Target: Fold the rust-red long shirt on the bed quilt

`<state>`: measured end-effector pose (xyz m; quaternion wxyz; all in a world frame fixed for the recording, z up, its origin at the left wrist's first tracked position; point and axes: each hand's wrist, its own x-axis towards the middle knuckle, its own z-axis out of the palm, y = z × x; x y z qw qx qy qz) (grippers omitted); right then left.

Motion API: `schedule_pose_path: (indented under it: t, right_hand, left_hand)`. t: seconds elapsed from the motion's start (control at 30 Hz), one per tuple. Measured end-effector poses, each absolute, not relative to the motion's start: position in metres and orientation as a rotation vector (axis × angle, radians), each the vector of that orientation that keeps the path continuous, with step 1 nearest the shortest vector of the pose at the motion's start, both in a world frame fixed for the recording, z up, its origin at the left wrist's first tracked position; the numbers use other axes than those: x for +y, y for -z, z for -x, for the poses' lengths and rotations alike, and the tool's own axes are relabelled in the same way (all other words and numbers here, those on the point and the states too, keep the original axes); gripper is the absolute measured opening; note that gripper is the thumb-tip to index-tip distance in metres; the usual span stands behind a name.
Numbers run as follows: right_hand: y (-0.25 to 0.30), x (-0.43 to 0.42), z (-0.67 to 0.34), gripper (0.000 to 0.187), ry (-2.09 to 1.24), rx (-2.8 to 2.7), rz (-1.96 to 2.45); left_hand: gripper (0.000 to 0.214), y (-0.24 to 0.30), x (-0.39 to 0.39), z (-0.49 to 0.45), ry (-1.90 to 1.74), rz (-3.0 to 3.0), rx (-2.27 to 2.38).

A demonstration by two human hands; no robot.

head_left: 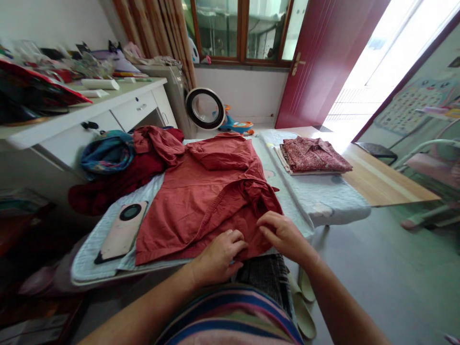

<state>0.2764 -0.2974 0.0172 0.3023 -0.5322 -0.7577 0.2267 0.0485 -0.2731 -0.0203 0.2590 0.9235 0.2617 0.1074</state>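
Note:
A rust-red jacket lies spread on a padded, light-blue covered board, its lower right part folded over on itself. At the jacket's near hem my left hand is closed, the fingers curled round the cloth edge. My right hand is bent over the jacket's right side edge, fingers and thumb drawn together on the fabric; the exact grip is partly hidden. Left of the jacket lies a phone with a round black camera ring. Beyond it, a heap of dark red clothes holds a blue bundled garment.
A folded patterned red shirt tops a small stack on the board's right part. A wooden tabletop extends behind. The white desk at left is cluttered. A washing machine door hangs ajar near the red door.

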Motion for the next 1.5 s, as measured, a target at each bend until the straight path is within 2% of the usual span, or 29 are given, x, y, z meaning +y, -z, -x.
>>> schedule_pose_path:
  t: [0.07,0.13,0.2,0.33,0.43,0.5,0.57,0.63,0.7,0.77,0.83,0.93,1.0,1.1,1.27,1.37,1.5]
  right_hand:
    - [-0.013,-0.283,-0.283,0.018,-0.249,-1.841,1.539]
    - [-0.005,-0.266,-0.289,0.030,-0.007,-1.698,1.658]
    - [0.003,-0.253,-0.297,0.040,-0.005,-1.651,1.731]
    - [0.006,-0.244,-0.314,0.027,-0.252,-1.706,1.621]
    - [-0.003,-0.253,-0.324,0.025,-0.172,-1.667,1.472]
    - [-0.009,-0.263,-0.327,0.024,-0.113,-1.627,1.404]
    - [-0.012,-0.273,-0.329,0.025,-0.130,-1.640,1.379]
    - [-0.012,-0.281,-0.331,0.027,-0.192,-1.699,1.395]
    - [-0.009,-0.287,-0.335,0.027,-0.236,-1.750,1.432]
    - [-0.007,-0.289,-0.340,0.027,-0.246,-1.762,1.486]
    - [-0.007,-0.291,-0.342,0.027,-0.171,-1.741,1.562]
    - [-0.011,-0.294,-0.331,0.025,0.148,-1.622,1.621]
    - [-0.014,-0.299,-0.313,0.017,0.279,-1.599,1.563]
    - [-0.013,-0.303,-0.286,0.011,0.186,-1.854,1.553]
    - [0.007,-0.294,-0.278,0.016,0.136,-2.031,1.926]
    - [0.018,-0.288,-0.288,0.022,0.119,-2.077,2.061]
    - [0.025,-0.290,-0.294,0.022,0.076,-2.138,2.042]
  left_hand:
    - [0.024,0.018,-0.272,-0.049,-0.240,-2.531,0.704]
    - [0.019,0.017,-0.270,-0.050,-0.209,-2.542,0.697]
    - [0.017,0.015,-0.268,-0.049,-0.187,-2.531,0.685]
    - [0.019,0.005,-0.263,-0.044,-0.131,-2.446,0.636]
    - [0.018,-0.004,-0.254,-0.043,-0.103,-2.377,0.576]
    - [0.015,-0.006,-0.244,-0.046,-0.238,-2.417,0.624]
    - [0.023,-0.006,-0.231,-0.052,-0.516,-2.527,0.809]
    - [0.044,-0.003,-0.216,-0.059,-0.774,-2.627,1.038]
    - [0.063,0.001,-0.200,-0.068,-0.849,-2.702,1.167]
    - [0.073,0.004,-0.185,-0.078,-0.791,-2.753,1.195]
    - [0.066,0.004,-0.172,-0.087,-0.699,-2.759,1.201]
    - [0.033,0.000,-0.157,-0.098,-0.596,-2.703,1.203]
    - [0.017,-0.006,-0.151,-0.102,-0.638,-2.655,1.196]
    - [0.016,-0.016,-0.150,-0.102,-0.891,-2.589,1.168]
    - [0.017,-0.025,-0.167,-0.094,-1.246,-2.499,1.071]
    - [0.017,-0.022,-0.175,-0.090,-1.229,-2.496,1.005]
    - [0.020,-0.011,-0.177,-0.085,-0.986,-2.599,1.041]
